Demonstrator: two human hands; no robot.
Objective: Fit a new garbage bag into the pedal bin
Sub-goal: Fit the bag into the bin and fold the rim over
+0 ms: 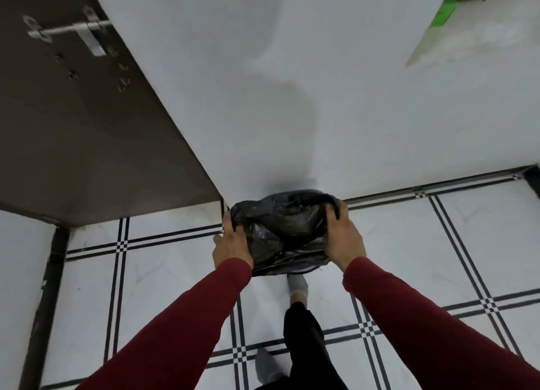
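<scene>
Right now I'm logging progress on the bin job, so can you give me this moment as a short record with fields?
bag: black garbage bag, crumpled, stretched between both hands near the wall
left hand: left hand grips the bag's left edge
right hand: right hand grips the bag's right edge, fingers curled over its top
pedal bin: hidden under the bag; only a thin edge shows below it
foot: a socked foot reaches forward beneath the bag
floor: white tiled floor with black line borders
door: brown door with a metal latch, at left

light: even, soft | shadow: faint on wall (pixel 277 112) | edges: wide-angle warp, mild blur
</scene>
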